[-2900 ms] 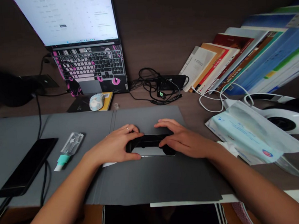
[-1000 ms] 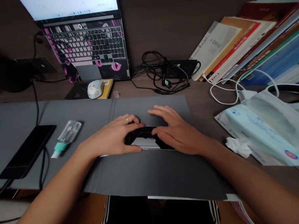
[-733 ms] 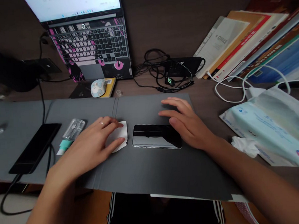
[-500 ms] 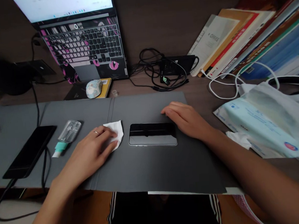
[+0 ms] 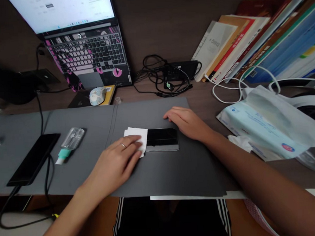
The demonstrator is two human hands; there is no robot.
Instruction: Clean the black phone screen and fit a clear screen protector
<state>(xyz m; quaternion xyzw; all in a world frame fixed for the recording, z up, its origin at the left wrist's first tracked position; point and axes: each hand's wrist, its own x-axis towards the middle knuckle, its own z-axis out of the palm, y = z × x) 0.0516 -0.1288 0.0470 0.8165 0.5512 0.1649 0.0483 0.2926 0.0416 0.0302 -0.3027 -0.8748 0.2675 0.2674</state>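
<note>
- Phone: black glossy slab (image 5: 162, 139) lies mid grey mat (image 5: 176, 173) on the tabletop.
- We press our left hand (image 5: 117, 162) flat, grip open, on the white square wipe (image 5: 136, 136) covering its 9 o'clock end.
- Our right hand (image 5: 188, 121), grip open, steadies 3 o'clock; stroke evenly.

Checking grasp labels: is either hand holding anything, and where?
Nothing is lifted. Left hand presses a white wipe flat over the phone left end; right hand steadies the phone's right end.
</note>
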